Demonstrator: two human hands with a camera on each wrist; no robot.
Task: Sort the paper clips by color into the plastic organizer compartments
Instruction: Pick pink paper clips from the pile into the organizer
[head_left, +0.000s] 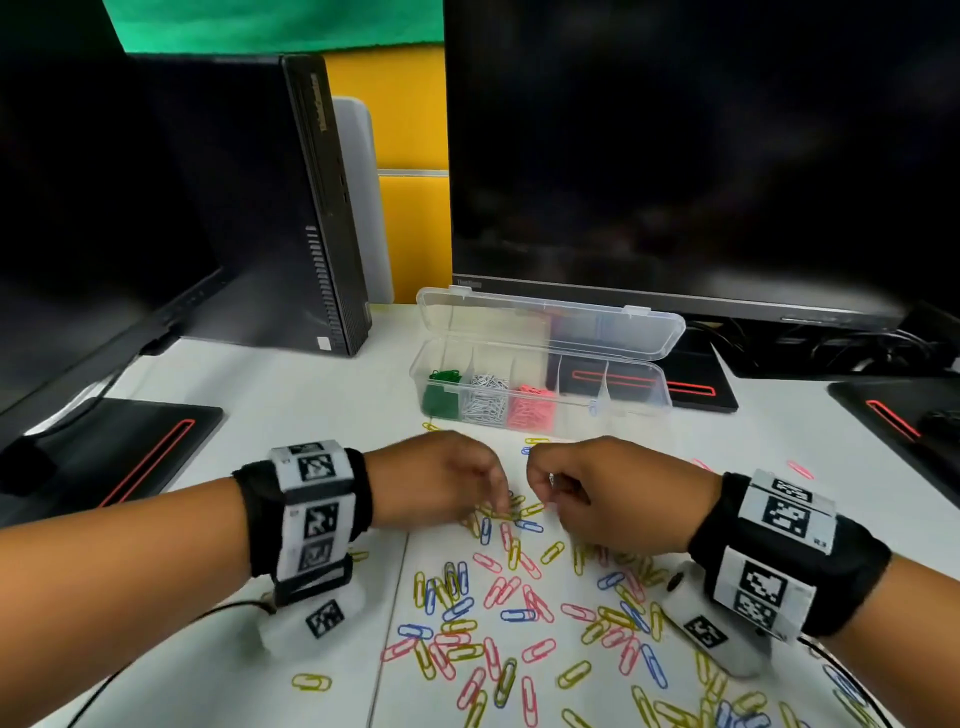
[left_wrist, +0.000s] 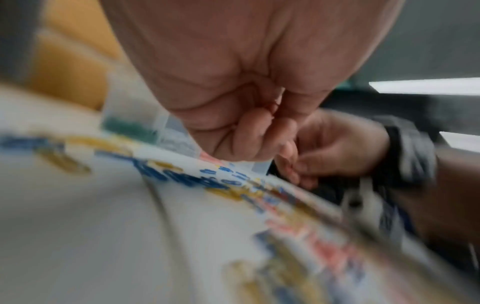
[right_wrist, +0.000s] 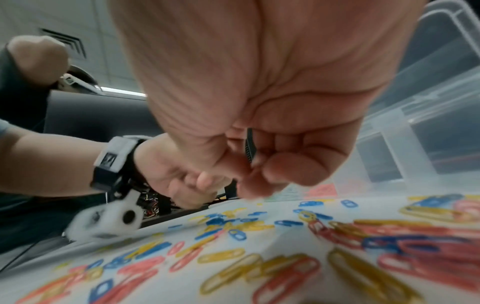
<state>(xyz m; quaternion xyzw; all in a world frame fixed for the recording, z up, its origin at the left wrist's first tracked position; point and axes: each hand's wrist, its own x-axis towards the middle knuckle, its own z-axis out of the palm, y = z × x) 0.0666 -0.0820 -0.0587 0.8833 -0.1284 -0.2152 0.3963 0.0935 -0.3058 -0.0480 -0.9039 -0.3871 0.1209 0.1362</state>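
Yellow, pink and blue paper clips (head_left: 519, 613) lie scattered on the white table in front of me. Behind them stands the clear plastic organizer (head_left: 660, 387) with its lid open. It holds green clips (head_left: 441, 397), white clips (head_left: 485, 400) and pink clips (head_left: 530, 408) in its three left compartments. My left hand (head_left: 498, 506) reaches down with bunched fingertips and pinches at a yellow clip (head_left: 511, 515) at the pile's far edge. My right hand (head_left: 548, 491) hovers close beside it, fingers curled round a small dark ridged thing (right_wrist: 250, 148) that I cannot identify.
A large dark monitor (head_left: 701, 156) stands just behind the organizer, its base (head_left: 696, 387) under the box's right end. A black mini PC (head_left: 311, 208) and a second monitor stand at the left. Stand bases (head_left: 130, 452) and cables flank the work area.
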